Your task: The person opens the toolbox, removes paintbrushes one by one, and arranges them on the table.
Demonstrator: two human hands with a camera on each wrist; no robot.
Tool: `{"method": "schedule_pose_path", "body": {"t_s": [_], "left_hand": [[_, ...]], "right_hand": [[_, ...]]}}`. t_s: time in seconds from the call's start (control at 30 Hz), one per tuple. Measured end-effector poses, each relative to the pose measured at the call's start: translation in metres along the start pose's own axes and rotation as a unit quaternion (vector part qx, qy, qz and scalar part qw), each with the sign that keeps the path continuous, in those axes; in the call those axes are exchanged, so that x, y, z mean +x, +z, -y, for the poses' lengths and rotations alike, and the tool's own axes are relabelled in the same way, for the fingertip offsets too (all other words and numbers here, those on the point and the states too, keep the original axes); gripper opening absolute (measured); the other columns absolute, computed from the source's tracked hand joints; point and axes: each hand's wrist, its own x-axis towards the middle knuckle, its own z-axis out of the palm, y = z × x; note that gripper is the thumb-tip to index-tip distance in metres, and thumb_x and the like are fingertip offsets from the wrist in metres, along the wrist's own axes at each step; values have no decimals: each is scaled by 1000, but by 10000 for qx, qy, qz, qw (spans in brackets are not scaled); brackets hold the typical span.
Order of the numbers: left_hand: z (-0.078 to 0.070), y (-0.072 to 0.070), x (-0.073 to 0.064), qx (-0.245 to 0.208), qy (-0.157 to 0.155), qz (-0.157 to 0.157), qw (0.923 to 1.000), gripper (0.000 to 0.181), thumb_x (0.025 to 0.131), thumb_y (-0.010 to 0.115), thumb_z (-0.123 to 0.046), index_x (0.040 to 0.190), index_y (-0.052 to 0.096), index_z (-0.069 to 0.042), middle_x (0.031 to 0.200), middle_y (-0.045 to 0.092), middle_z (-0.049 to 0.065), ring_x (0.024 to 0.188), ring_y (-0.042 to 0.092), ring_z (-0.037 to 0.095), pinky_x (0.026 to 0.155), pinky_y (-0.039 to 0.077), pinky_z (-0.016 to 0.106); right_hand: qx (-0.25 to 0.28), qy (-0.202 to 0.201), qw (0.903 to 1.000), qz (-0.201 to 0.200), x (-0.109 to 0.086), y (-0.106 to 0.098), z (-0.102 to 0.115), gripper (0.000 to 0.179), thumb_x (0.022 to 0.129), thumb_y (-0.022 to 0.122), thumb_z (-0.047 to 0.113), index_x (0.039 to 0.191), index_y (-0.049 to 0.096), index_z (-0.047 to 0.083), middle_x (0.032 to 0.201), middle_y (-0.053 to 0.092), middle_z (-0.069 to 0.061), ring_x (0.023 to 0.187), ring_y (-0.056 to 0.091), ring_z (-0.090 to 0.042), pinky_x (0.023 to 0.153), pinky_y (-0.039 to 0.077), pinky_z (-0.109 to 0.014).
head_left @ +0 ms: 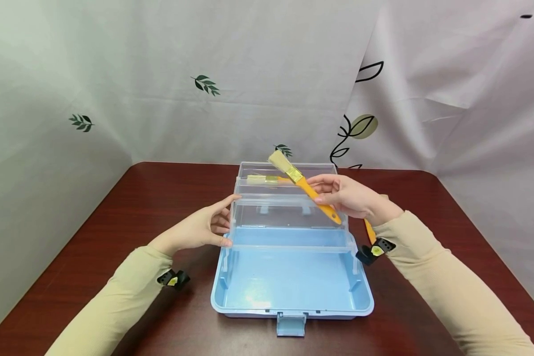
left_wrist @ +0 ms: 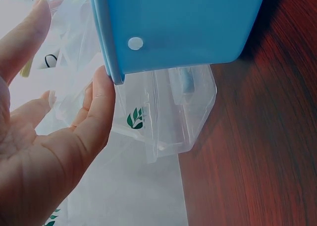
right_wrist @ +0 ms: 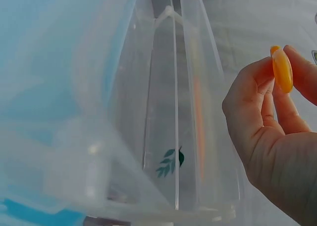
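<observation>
My right hand (head_left: 350, 197) pinches the orange handle of a paintbrush (head_left: 302, 183) between thumb and fingers. The brush is tilted above the clear trays, pale bristles up and to the left. A second paintbrush (head_left: 271, 180) lies in the far clear tray (head_left: 289, 189). In the right wrist view the held handle (right_wrist: 283, 70) is seen end-on. My left hand (head_left: 200, 227) is spread along the left side of the near clear tray (head_left: 289, 215), thumb at its lower corner and index finger higher up. Below stands the open light blue toolbox (head_left: 289, 282).
Partly hidden behind my right wrist, an orange-handled thing (head_left: 370, 230) lies on the dark red table (head_left: 178, 188). The box's blue latch (head_left: 291, 325) hangs down at the front. White cloth with leaf prints (head_left: 249, 99) closes off the back and sides.
</observation>
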Motion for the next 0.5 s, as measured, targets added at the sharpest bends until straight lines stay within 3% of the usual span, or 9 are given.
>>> {"method": "schedule_pose_path", "body": {"t_s": [0.27, 0.5], "left_hand": [[0, 0, 0, -11, 35, 26, 10000, 101, 70, 81, -20, 148, 18, -29, 115, 45, 14, 100, 53, 21, 88, 49, 26], [-1, 0, -1, -5, 7, -4, 10000, 102, 69, 82, -20, 148, 18, -30, 115, 45, 13, 100, 53, 21, 88, 49, 26]], "right_hand": [[198, -58, 9997, -151, -13, -8, -8, 34, 90, 57, 2, 118, 52, 19, 101, 61, 5, 86, 57, -9, 72, 50, -19], [465, -305, 9983, -144, -23, -17, -11, 30, 90, 57, 2, 113, 56, 21, 98, 63, 2, 76, 59, -8, 60, 49, -17]]}}
